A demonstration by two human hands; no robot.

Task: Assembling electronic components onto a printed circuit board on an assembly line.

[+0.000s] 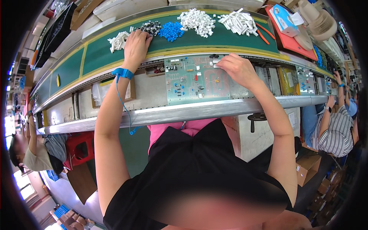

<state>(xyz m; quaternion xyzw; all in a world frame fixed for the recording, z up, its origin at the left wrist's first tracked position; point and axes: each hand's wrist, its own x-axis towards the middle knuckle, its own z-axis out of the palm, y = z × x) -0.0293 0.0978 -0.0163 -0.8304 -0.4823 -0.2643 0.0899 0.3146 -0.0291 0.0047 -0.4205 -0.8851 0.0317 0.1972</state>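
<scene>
Fingers (138, 35) of the left hand (135, 48) reach down between a white connector pile (117, 43) and a black parts pile (151, 27) on the green table (100, 59); their tips are hidden, so whether they hold anything cannot be told. The right hand's (240, 69) fingers are narrow, touching a small white part (216, 63) at the upper right of the circuit board (184, 86), whose corner that hand covers. The board lies between the table and a metal rail (172, 116). A blue wrist strap's (123, 73) cord hangs across the rail. Orange-handled pliers (263, 35) lie beyond, near a fan (320, 23).
</scene>
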